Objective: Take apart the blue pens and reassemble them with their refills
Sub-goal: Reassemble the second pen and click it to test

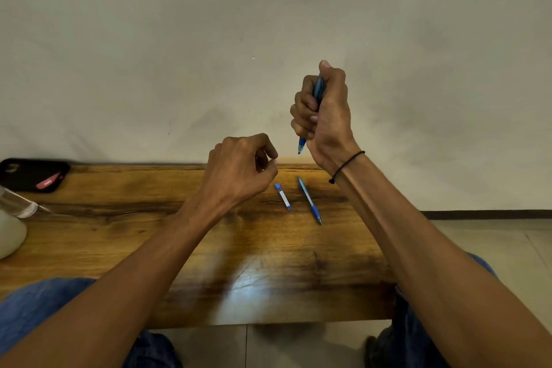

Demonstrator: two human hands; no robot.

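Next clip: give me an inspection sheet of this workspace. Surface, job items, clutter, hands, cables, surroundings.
Surface: wooden bench, glossy, dark grain patches.
Job's things: one blue pen lying whole on the bench; a short blue-and-white tube beside it, apart; a second pen held tip down.
Clutter: black phone case with red item at far left; clear and white containers at left edge.
Hands: right hand fisted around the second pen; left hand loosely curled, contents unclear.
Cables: nothing seen.
Surroundings: plain wall, tiled floor.

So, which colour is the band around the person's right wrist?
Black. The thin band on the right wrist shows clearly in the head view.
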